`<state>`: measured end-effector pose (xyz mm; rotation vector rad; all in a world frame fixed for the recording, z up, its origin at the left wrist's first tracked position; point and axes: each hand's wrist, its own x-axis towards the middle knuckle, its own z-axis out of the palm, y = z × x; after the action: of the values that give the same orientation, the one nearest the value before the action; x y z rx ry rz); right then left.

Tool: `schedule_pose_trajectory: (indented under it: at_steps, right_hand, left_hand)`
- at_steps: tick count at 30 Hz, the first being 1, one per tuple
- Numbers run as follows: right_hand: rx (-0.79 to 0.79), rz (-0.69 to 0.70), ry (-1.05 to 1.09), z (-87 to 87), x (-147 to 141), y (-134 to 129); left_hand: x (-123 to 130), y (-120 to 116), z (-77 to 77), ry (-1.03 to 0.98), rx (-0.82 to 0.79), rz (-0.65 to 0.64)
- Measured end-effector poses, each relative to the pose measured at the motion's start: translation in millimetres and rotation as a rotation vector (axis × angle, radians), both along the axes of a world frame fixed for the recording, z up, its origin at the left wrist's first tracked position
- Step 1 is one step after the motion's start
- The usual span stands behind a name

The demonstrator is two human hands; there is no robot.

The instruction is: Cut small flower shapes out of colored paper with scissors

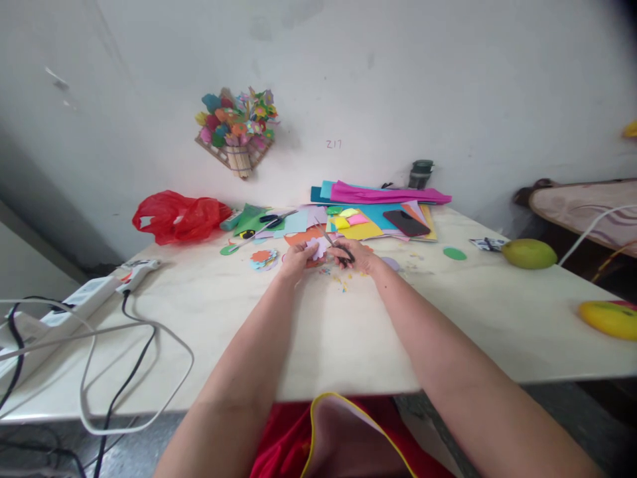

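Observation:
Over the middle of the white table, my left hand (297,260) pinches a pale lilac paper piece (317,247) with a wavy edge. Close on its right, my right hand (354,257) is wrapped round the dark handles of a pair of scissors (326,234). The blades point up and to the left, apart from each other, beside the lilac paper. Small yellow and blue paper scraps (343,284) lie on the table below my hands. A stack of cut paper shapes with an orange one on top (262,255) sits left of my left hand.
Behind my hands lie coloured sheets (365,230), a phone (407,223) and a second pair of scissors (271,221). A red plastic bag (182,216) is at the back left. Cables and a power strip (87,299) occupy the left. A green-yellow fruit (529,253) rests at right.

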<state>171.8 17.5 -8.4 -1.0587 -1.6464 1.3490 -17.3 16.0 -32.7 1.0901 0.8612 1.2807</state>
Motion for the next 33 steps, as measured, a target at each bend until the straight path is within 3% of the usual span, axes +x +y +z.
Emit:
schedule_pose_trajectory:
  at_steps: [13, 33]
  right_hand:
    - [0.007, 0.079, -0.048, -6.6, 1, 6]
    - [-0.03, 0.039, -0.04, 10.4, -9, -14]
  left_hand:
    - [1, -6, 7.8, -0.052, -0.001, 0.048]
    - [4, -4, 7.6, -0.103, -0.012, 0.194]
